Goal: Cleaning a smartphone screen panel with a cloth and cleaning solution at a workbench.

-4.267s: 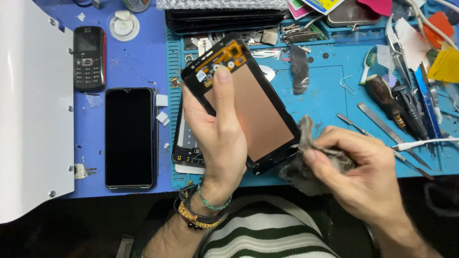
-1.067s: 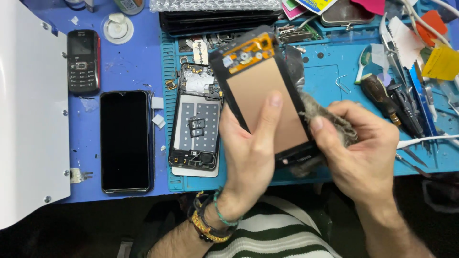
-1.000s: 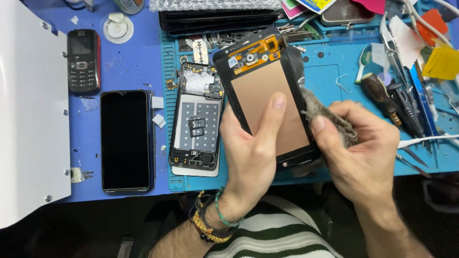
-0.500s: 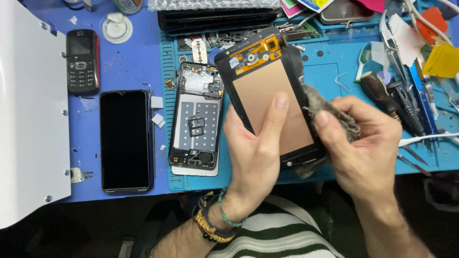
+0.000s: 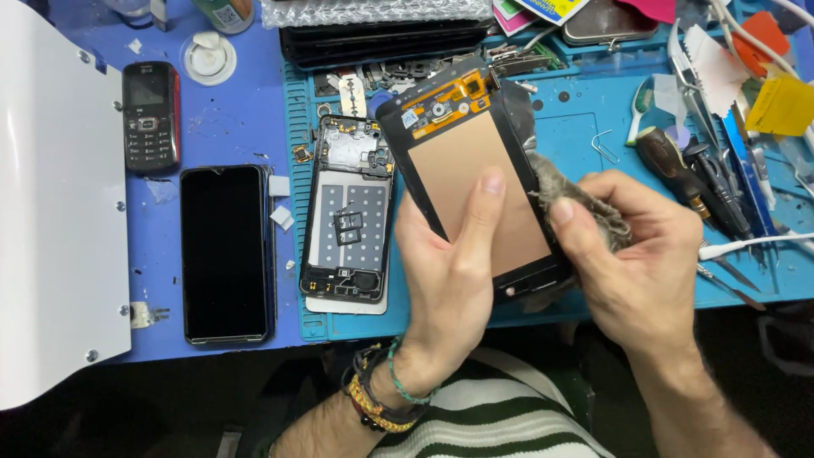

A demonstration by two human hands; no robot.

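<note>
— What's the biggest thing in front of you?

— The white panel (image 5: 51,212) at nine o'clock, lying over the blue table (image 5: 229,119). Next comes the teal mat (image 5: 577,136), running from the middle out to three o'clock.

— And in your hands?

— A phone screen (image 5: 475,178), back side up, tilted with its top toward twelve o'clock. It sits at the centre, raised above the mat. My left hand (image 5: 449,280) grips it from six o'clock, fingers closed around its lower half, one finger lying flat across the tan back.

— The right one?

— My right hand (image 5: 636,263) is at four o'clock of the screen, fingers pinched shut on a grey rag (image 5: 585,203). The rag is pressed against the screen's right edge.

— What lies about?

— At nine o'clock of the screen, flat on the mat, an open phone frame (image 5: 348,212). Further toward nine, on the table, a black smartphone (image 5: 227,254), face up. At ten o'clock of that, a small keypad phone (image 5: 151,114). At two to three o'clock, a heap of tools (image 5: 721,187) on the mat, with a white cable (image 5: 755,244) just beside my right hand. At twelve o'clock, a black tray (image 5: 381,38) under bubble wrap (image 5: 373,10).
</note>
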